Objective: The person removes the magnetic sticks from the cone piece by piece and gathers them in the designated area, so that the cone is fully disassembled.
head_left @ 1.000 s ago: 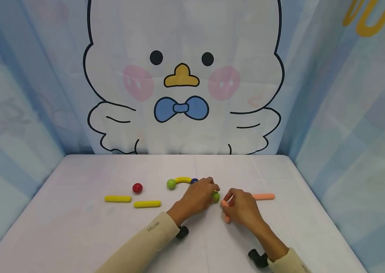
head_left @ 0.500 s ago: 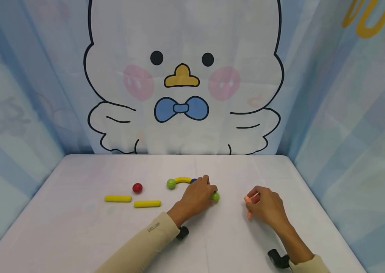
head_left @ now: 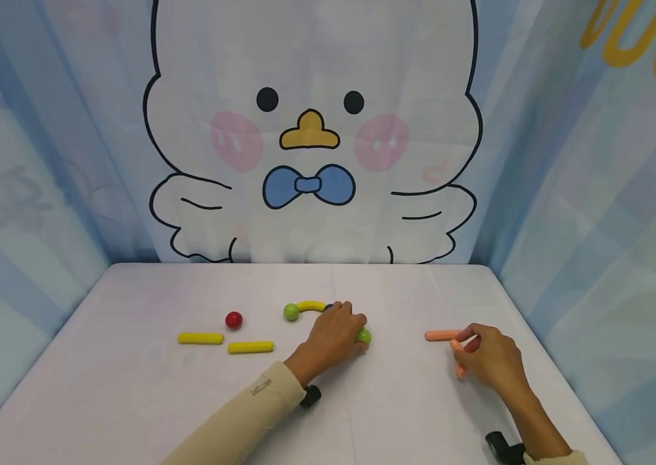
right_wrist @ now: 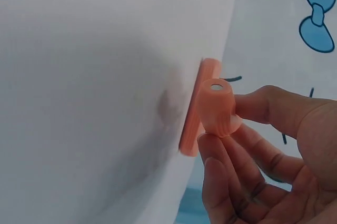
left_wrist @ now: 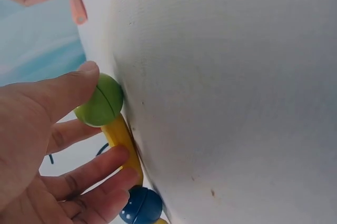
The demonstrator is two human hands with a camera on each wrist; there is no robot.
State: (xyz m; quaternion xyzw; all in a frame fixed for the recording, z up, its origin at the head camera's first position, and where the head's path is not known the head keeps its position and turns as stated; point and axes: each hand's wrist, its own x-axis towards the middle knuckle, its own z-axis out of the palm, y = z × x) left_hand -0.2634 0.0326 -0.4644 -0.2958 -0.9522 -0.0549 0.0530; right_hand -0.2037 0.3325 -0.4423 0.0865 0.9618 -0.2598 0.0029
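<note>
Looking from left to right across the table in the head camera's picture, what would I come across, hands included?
Yellow stick, red ball, green ball, curved yellow piece, left hand, another green ball at its fingers, orange stick, right hand.

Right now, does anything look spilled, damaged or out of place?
Only small dark specks on the white tabletop in the left wrist view look odd, breaking its plain surface; I cannot tell if they are dirt. Nothing looks spilled; the orange stick in the right hand shows no visible damage.
</note>
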